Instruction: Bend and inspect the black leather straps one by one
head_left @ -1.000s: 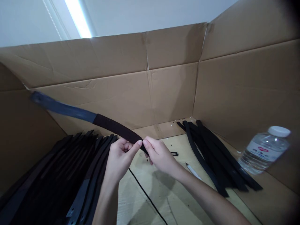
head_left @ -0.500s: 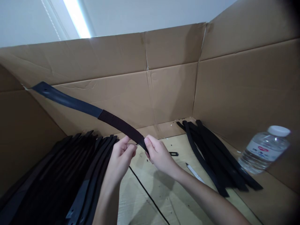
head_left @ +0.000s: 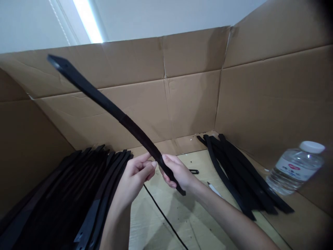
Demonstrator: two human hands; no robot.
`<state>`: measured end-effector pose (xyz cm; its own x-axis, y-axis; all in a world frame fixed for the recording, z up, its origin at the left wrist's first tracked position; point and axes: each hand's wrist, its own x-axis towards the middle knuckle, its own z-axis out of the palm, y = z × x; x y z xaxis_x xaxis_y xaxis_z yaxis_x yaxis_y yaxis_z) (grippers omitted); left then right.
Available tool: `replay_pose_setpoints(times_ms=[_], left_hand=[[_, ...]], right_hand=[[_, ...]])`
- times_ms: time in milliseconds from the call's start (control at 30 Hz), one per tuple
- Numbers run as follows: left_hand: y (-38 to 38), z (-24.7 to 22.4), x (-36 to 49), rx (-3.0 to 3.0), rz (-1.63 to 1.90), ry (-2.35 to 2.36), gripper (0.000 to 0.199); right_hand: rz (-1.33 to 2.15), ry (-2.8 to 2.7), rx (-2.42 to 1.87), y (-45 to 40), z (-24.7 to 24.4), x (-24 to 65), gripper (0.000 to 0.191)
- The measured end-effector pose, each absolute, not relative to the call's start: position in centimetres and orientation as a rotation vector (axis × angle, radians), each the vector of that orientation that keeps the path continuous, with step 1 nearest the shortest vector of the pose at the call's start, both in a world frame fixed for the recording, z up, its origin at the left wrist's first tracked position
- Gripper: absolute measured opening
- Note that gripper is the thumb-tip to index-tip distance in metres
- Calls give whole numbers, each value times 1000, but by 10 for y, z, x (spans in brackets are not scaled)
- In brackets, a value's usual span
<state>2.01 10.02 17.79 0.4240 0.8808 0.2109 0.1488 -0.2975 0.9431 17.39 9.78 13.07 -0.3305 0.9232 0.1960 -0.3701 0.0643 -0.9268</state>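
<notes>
My right hand [head_left: 178, 170] is wrapped round the lower part of a long, curved black strap [head_left: 91, 94], whose free end rises to the upper left. A stretch of dark cord wrapping [head_left: 142, 135] covers the strap's middle, just above that hand. Beside the wrapping, my left hand [head_left: 139, 173] is closed in a pinch on a thin black cord [head_left: 163, 216]. From beneath the left hand the cord trails down to the lower right. The exact pinch point is hidden by the fingers.
A dense row of black straps [head_left: 65, 194] lies at left, several more straps [head_left: 239, 173] at right. Near these are a white pen [head_left: 214, 190], a small black looped piece [head_left: 194, 171] and a water bottle [head_left: 295, 168]. Cardboard walls [head_left: 192, 100] surround the table [head_left: 153, 225].
The strap has turned on its edge and its far end has swung upward. Its lower end now shows below my right hand. My left hand has shifted slightly right.
</notes>
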Motion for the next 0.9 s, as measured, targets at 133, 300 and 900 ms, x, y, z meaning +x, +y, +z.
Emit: replay_pose_setpoints(times_ms=[133,300,900], left_hand=[[99,180,19,1710,945,856,39],[95,185,18,1778,974,924,25],[99,182,15,2012,990,1070,27]], right_hand=[[1814,-1140,-331,100,129,175,24],[2159,-1077,-145,101,127,173,21],[1426,-1345,-696,95,132,173,48]])
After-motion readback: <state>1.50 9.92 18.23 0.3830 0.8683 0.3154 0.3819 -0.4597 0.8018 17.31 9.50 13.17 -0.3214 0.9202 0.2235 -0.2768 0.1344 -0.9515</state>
